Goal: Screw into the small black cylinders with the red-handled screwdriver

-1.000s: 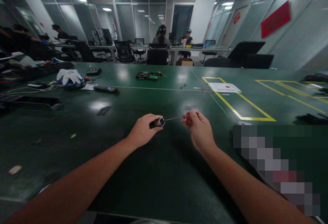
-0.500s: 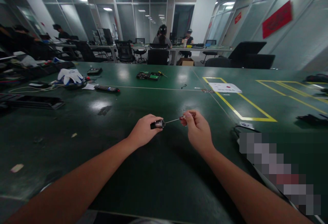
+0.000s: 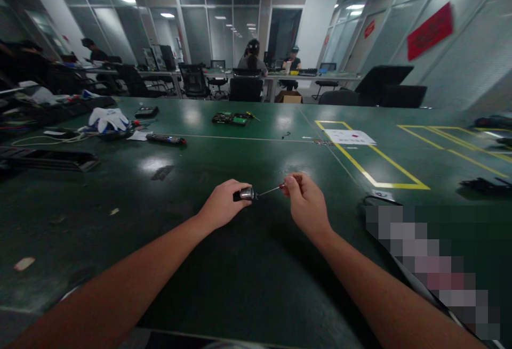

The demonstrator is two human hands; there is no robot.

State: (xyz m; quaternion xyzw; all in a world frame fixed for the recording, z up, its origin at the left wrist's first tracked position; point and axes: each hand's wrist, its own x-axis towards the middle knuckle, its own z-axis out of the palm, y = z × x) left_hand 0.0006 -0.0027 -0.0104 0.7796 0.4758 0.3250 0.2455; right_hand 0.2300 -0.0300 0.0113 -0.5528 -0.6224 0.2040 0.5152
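Observation:
My left hand (image 3: pixel 224 203) is closed around a short metal cylinder (image 3: pixel 247 193) with a dark rear part, its open end facing right. In my right hand (image 3: pixel 307 200) a thin screwdriver (image 3: pixel 271 191) is pinched by its red handle, the shaft pointing left and slightly down toward the cylinder. A small dark piece (image 3: pixel 257 196) shows at the screwdriver's tip, just outside the cylinder's end; whether it is attached to the tip I cannot tell. Both hands are above the green tabletop (image 3: pixel 224 285).
White gloves (image 3: pixel 109 120), a dark cylindrical tool (image 3: pixel 166 139) and a black tray-like part (image 3: pixel 52 159) lie at left. An opened tool case (image 3: pixel 232 119) is farther back. Right of my hands are a paper sheet (image 3: pixel 350 136) and yellow tape outlines (image 3: pixel 402 185). People sit beyond the table.
The cylinder has turned a little so more of its side shows. The screwdriver's tip has dropped slightly, and a small dark piece now shows between tip and cylinder.

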